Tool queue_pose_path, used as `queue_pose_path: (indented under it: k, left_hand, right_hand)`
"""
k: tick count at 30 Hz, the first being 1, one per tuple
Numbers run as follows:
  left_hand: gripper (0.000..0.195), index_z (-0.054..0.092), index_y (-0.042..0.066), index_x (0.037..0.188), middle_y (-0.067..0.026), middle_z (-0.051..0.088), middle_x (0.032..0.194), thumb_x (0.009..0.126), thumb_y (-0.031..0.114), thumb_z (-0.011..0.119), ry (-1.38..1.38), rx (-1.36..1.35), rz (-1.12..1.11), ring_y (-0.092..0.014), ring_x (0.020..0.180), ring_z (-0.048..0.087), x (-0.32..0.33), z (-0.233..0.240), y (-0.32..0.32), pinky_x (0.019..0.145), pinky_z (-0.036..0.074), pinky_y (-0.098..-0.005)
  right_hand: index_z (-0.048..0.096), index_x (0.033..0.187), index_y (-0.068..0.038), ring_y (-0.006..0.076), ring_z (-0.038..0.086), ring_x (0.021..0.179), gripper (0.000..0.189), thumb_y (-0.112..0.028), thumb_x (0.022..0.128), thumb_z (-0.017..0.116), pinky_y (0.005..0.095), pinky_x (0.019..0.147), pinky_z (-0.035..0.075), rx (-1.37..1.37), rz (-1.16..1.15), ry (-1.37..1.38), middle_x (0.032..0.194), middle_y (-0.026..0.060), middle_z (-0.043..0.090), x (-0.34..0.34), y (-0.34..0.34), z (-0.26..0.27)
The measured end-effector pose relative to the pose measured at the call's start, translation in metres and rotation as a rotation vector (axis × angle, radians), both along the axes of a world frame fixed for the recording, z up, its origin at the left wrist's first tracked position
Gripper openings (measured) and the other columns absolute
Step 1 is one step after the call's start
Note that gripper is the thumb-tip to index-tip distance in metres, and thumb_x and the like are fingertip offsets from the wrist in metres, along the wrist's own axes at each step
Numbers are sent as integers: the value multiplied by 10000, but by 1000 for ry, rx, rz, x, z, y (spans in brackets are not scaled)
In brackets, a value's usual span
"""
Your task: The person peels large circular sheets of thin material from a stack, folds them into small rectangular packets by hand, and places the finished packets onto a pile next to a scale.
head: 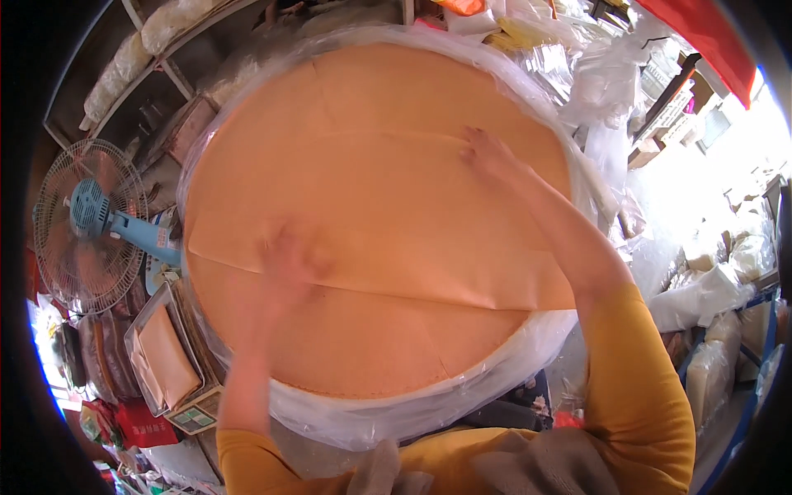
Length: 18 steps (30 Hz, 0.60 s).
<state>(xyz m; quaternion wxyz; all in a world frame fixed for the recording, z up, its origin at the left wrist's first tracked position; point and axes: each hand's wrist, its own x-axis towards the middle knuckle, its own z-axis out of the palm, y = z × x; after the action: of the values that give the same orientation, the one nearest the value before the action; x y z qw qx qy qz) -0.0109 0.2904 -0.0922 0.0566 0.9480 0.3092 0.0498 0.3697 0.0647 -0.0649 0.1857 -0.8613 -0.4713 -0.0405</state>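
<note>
A large round orange-brown surface (371, 346), rimmed with clear plastic film (365, 427), lies before me. Over most of it spreads a smooth tan sheet (383, 204) of a material I cannot name for certain; its near edge runs across the round and shows a slight crease towards the right. My left hand (294, 253), blurred, is over the sheet close to that near edge, with fingers apart and nothing visible in it. Farther away, at the upper right, my right hand (486, 154) rests on or just above the sheet, its fingers spread and no object visible in them.
A blue fan (90, 207) stands at the left. Below it, a tray (164, 352) holds folded tan sheets beside a cardboard box (201, 411). Shelves with plastic-wrapped goods (179, 25) line the upper left. Plastic bags (603, 80) crowd the right side.
</note>
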Motion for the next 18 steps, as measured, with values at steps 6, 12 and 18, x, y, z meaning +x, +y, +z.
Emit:
queue_pose_path:
  k: [6, 12, 18]
  left_hand:
    - [677, 392, 242, 1410, -70, 207, 1530, 824, 518, 588, 31, -98, -538, -420, 1403, 95, 6, 14, -114, 1070, 68, -673]
    - [711, 369, 283, 1418, -36, 173, 1543, 793, 473, 649, 85, -79, -490, -412, 1412, 59, -1, 13, -111, 1060, 105, -684]
    - [648, 417, 229, 1390, -76, 250, 1517, 816, 441, 631, 64, -64, -480, -376, 1405, 124, 8, 26, -122, 1099, 160, -584]
  right_hand:
    - [640, 1020, -69, 282, 618, 968, 252, -197, 803, 648, 389, 796, 497, -43, -88, 235, 1055, 115, 650, 8, 29, 15]
    - [605, 913, -54, 279, 610, 925, 80, -57, 834, 593, 368, 743, 499, 129, 184, 231, 1011, 114, 635, -108, -19, 38]
    - [571, 882, -17, 315, 573, 1062, 61, -20, 831, 606, 406, 936, 453, 283, 349, -43, 1077, 116, 628, -177, -70, -10]
